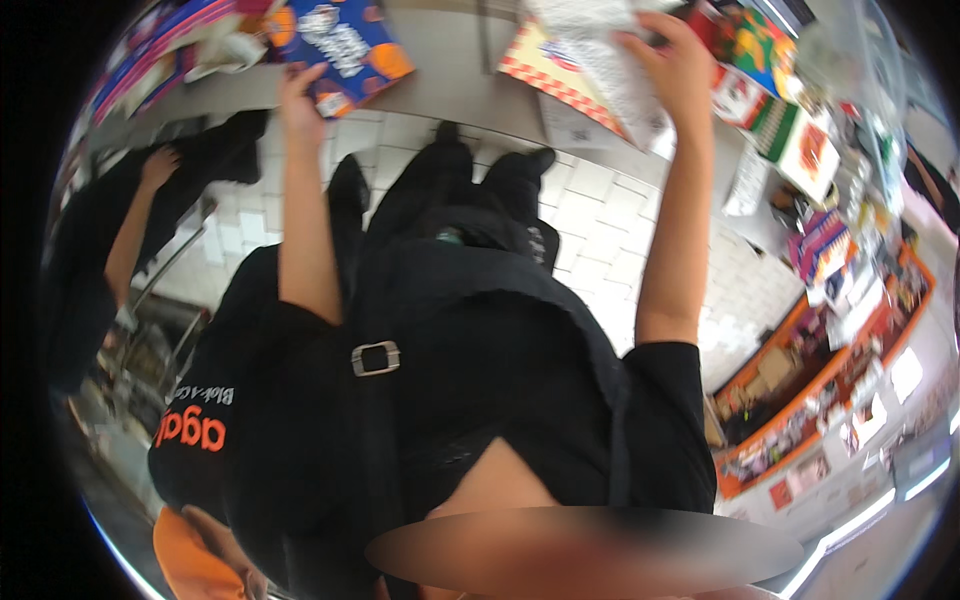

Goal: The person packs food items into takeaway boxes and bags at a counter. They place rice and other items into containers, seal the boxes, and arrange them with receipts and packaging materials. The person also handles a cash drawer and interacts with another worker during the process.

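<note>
My left hand [301, 105] grips the near left corner of a flat blue carton [345, 49] with orange spots and white lettering. The carton rests over the steel counter [442, 60], close to its near edge. At the upper right, my right hand [671, 64] has a thin sheet of white printed paper [592, 56] between thumb and fingers. This sheet partly covers a cream carton [559, 67] with a red-and-white checked border. Another white printed paper [577, 124] hangs at the counter's edge below that carton.
Stacked purple and blue packaging [161, 52] stands at the upper left. Along the right lie a green, white and red box [799, 139], a long paper slip [748, 180] and a purple carton [821, 240]. An orange-edged shelf unit [825, 382] is farther right. Another person's arm [135, 225] is at left.
</note>
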Demonstrator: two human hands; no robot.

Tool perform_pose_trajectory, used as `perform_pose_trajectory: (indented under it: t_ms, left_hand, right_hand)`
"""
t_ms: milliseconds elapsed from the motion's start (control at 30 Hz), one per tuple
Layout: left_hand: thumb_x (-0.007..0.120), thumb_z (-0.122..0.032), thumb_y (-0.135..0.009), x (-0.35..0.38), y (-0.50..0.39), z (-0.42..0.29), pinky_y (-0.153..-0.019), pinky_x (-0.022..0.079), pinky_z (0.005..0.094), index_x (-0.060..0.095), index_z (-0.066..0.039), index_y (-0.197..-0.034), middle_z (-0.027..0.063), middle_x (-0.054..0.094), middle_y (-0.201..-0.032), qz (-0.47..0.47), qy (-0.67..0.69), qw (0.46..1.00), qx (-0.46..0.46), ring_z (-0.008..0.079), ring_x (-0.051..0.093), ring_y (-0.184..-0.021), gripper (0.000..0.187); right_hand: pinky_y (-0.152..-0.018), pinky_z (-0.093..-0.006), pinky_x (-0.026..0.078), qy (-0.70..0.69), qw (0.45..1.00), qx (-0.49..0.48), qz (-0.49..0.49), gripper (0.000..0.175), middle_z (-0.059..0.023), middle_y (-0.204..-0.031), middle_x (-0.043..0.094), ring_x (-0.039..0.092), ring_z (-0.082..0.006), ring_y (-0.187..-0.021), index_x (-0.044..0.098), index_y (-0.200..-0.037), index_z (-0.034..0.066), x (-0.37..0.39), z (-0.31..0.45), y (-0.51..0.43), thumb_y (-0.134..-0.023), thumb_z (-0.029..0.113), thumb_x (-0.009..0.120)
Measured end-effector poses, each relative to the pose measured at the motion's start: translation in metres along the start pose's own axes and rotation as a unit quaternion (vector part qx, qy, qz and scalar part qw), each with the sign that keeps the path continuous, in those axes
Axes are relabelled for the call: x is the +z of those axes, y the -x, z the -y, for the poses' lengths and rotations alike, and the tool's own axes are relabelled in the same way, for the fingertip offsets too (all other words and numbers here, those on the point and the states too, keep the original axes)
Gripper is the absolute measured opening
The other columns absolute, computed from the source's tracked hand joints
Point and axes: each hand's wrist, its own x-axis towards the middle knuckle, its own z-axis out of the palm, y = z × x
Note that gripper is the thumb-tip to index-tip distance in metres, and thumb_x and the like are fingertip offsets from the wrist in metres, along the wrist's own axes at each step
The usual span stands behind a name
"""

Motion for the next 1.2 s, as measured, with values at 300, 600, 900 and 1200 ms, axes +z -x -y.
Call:
perform_pose_trajectory:
  t_ms: [300, 600, 900, 1200]
  left_hand:
    - [0.054, -0.016, -0.075, -0.025, 0.09, 0.006, -0.104, 0.039, 0.0436, 0.044, -0.002, -0.133, 0.0138, 0.055, -0.129, -0.013, 0.22, 0.973, -0.076, 0.0311, 0.054, -0.117, 0.06]
    - [0.062, -0.001, -0.08, 0.007, 0.08, -0.018, -0.097, 0.044, 0.0365, 0.048, -0.004, -0.123, 0.0073, 0.058, -0.118, 0.054, 0.184, 0.978, -0.084, 0.0211, 0.056, -0.11, 0.045]
    - [0.079, -0.028, -0.075, -0.005, 0.029, 0.011, -0.102, 0.036, 0.0434, 0.029, 0.002, -0.14, 0.0244, 0.033, -0.137, 0.002, -0.542, 0.794, 0.275, 0.0351, 0.039, -0.125, 0.087]
    - [0.06, -0.041, -0.089, 0.041, 0.032, 0.027, -0.106, 0.027, 0.0494, 0.025, -0.002, -0.144, 0.0336, 0.025, -0.141, 0.118, -0.485, 0.809, 0.311, 0.0465, 0.031, -0.128, 0.077]
  right_hand:
    - [-0.067, -0.0228, 0.049, -0.433, 0.896, 0.065, -0.073, 0.025, -0.0067, -0.085, 0.069, 0.061, -0.0098, -0.072, 0.058, -0.104, -0.0007, 0.058, 0.134, 0.029, -0.085, 0.009, 0.07]
    - [-0.08, -0.0352, 0.051, -0.176, 0.979, 0.093, -0.032, 0.041, -0.0172, -0.098, 0.066, 0.066, -0.027, -0.09, 0.053, -0.122, 0.0031, 0.185, 0.138, 0.03, -0.083, 0.01, 0.065]
    - [-0.073, -0.0488, 0.05, 0.068, 0.985, 0.126, 0.097, 0.022, -0.0254, -0.097, 0.055, 0.059, -0.0426, -0.086, 0.052, -0.106, 0.0026, 0.193, 0.144, 0.038, -0.085, 0.006, 0.051]
    - [-0.067, -0.0289, 0.051, -0.323, 0.939, 0.1, 0.061, 0.022, -0.0128, -0.077, 0.068, 0.065, -0.0167, -0.067, 0.069, -0.092, 0.0001, -0.051, 0.096, 0.052, -0.079, 0.009, 0.054]
